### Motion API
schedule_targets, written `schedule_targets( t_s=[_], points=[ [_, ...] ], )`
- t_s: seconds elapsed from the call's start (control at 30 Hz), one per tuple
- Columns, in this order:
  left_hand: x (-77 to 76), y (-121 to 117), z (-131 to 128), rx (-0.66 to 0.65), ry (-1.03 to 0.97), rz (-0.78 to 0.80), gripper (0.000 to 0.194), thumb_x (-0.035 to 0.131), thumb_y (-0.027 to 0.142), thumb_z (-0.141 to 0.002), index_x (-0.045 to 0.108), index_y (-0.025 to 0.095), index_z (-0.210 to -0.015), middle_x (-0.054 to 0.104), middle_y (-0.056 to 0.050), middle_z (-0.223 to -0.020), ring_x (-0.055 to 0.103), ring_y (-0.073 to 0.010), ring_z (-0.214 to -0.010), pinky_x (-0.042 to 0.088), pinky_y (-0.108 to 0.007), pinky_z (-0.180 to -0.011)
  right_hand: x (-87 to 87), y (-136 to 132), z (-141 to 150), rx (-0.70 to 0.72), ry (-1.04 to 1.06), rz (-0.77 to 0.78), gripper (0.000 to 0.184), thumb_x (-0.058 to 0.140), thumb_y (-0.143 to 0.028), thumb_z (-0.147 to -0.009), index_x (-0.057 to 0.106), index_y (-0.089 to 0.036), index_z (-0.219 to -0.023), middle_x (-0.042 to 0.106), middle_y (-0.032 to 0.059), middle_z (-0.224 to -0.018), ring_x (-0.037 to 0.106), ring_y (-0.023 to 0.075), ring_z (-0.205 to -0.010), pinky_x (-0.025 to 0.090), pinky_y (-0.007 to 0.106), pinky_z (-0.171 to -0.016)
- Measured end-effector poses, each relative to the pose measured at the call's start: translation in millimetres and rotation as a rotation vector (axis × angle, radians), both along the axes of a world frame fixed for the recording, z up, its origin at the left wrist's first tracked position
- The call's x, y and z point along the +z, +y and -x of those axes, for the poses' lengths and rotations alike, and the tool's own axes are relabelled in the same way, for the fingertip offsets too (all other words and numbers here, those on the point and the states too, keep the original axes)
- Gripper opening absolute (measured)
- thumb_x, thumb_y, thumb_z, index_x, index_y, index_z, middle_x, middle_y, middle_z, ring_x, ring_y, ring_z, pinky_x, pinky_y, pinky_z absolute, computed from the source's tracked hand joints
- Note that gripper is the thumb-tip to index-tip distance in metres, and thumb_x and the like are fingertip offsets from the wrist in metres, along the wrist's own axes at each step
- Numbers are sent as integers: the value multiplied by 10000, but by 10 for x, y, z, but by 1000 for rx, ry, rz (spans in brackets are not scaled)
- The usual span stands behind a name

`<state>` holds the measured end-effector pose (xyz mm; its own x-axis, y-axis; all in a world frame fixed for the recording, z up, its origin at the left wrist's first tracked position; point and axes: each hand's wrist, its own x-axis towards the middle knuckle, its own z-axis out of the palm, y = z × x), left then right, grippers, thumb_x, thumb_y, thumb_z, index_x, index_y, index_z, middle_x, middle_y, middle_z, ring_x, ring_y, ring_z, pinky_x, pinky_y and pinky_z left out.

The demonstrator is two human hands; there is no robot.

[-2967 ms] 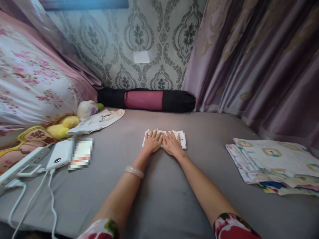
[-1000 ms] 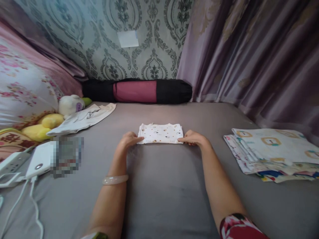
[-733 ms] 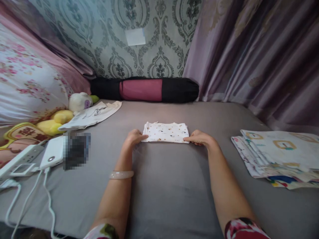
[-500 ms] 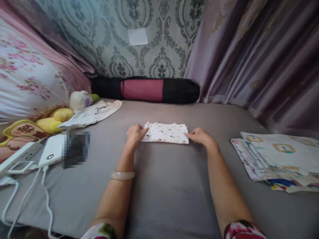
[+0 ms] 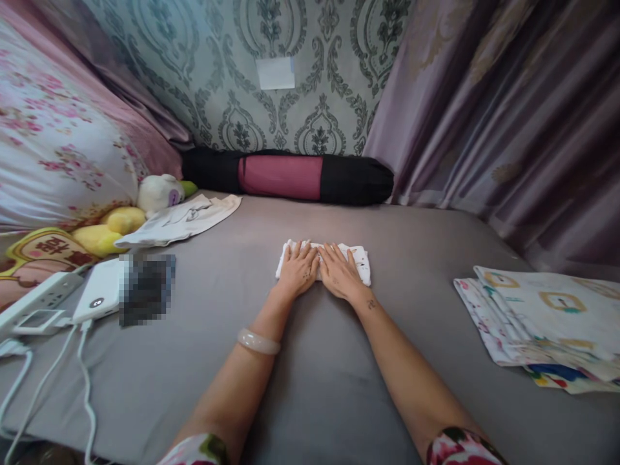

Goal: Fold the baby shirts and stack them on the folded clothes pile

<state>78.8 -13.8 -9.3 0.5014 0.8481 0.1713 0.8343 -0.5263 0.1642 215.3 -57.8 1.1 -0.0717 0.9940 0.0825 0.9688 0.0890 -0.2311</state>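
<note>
Patterned wallpaper (image 5: pixel 322 106) rises behind a grey sheet (image 5: pixel 194 361), with a black-and-maroon roll (image 5: pixel 281 176) along its far edge. Mid-sheet lies a folded white cloth (image 5: pixel 363 263); left hand (image 5: pixel 299 268) and right hand (image 5: pixel 341 274) rest flat on it, side by side, fingers straight and slightly spread. Folded fabrics (image 5: pixel 557 323) lie stacked well to the right.

L slv (image 5: pixel 198 450) floral, wht/grn | R slv (image 5: pixel 460 447) floral, red/blk | pale bangle (image 5: pixel 258 341), L arm (image 5: pixel 227 394) | dk mark (image 5: pixel 371 303), R wrist (image 5: pixel 358 298)

Characters (image 5: pixel 57 245) on the yellow cushion (image 5: pixel 39 258) are illegible.
</note>
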Motion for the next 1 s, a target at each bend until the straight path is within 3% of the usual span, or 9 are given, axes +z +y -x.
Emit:
schedule_targets(
  t_s=[0.23,0.4,0.57,0.73,1.0],
  points=[
    [-91,50,-10,15,18,63,491,260,375,-989,444,229,-1421,396,-71,-1521,325,-290,-1413,202,-546,-1163,-111,40,9,-4,-11,19,544,225,-295,-977,349,-178,-1493,295,37,-1566,227,232,-1445,136,496,-1171],
    [-42,34,-13,9,0,32,484,261,378,-995,459,219,-1407,429,-85,-1499,359,-276,-1394,229,-531,-1156,-62,36,-15,10,6,40,542,231,-297,-979,342,-172,-1495,298,47,-1565,229,235,-1447,149,497,-1168],
    [-4,26,2,47,-48,-74,510,229,398,-1006,468,182,-1402,444,-110,-1484,322,-273,-1415,178,-521,-1174,-19,1,-58,-99,-34,-48,538,234,-318,-991,368,-143,-1482,303,92,-1561,209,248,-1452,88,492,-1174],
    [-66,58,36,66,-14,5,506,277,436,-995,492,197,-1387,437,-126,-1485,322,-324,-1409,208,-557,-1146,-87,-5,-77,-116,-54,7,536,254,-338,-991,359,-169,-1489,313,88,-1558,221,250,-1447,116,480,-1167],
    [-13,55,45,60,-39,-8,520,264,426,-998,484,166,-1390,456,-130,-1471,333,-314,-1404,201,-554,-1152,-54,1,-107,-120,-46,13,548,208,-346,-997,355,-152,-1488,309,99,-1558,220,246,-1449,115,492,-1168]
  ],
)
